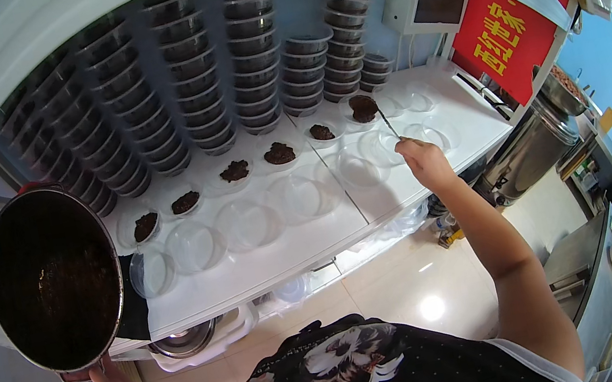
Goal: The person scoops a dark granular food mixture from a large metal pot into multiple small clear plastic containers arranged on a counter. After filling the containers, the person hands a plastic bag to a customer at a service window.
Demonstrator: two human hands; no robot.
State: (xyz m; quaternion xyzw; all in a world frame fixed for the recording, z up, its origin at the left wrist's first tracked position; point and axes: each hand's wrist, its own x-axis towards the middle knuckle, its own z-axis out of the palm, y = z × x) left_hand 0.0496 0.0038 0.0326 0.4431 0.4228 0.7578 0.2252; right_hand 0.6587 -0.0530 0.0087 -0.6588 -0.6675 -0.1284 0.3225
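My left hand (97, 381) grips the side handle of a large dark cooking pot (54, 278), tilted so that its inside shows a dark residue. In my right hand (423, 161) is the thin handle of a ladle or spoon (386, 120); its head, covered in dark brown paste, is over a clear plastic bowl (352, 121) in the back row. Several more bowls of that row hold lumps of dark paste (279, 153). Nearer to me, a front row of clear plastic bowls (247, 224) has no paste in it.
Tall stacks of filled plastic bowls (193, 76) line the back of the white counter (269, 259). A white device with a dark screen (439, 3) hangs at the back right, near a red sign (503, 36). A large steel pot (520, 153) stands beyond the counter's right end.
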